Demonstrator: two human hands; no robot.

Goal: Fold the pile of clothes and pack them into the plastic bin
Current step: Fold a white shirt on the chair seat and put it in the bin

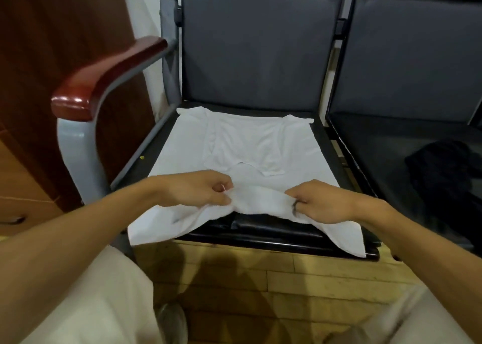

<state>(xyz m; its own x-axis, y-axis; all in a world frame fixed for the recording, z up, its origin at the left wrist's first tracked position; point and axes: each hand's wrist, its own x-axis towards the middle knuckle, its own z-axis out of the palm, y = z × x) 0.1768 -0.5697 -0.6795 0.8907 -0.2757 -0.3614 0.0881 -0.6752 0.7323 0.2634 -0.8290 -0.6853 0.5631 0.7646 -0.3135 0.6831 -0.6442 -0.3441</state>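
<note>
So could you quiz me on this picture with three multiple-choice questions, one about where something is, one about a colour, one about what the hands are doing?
1. Where does the white shirt lie?
A. On the floor
B. On the seat of the chair
C. Over the armrest

2. What colour is the other garment, on the neighbouring seat?
A. Black
B. Red
C. Yellow

3. What are the left hand and right hand doing?
A. Resting open on the knees
B. One holds a bin
C. Both pinch the shirt's near edge and lift it

Answers:
1 B, the shirt is spread flat over the dark seat cushion.
2 A, a crumpled black heap sits on the seat to the right.
3 C, each hand's grip is closed on the hem, which is raised off the seat front.
</note>
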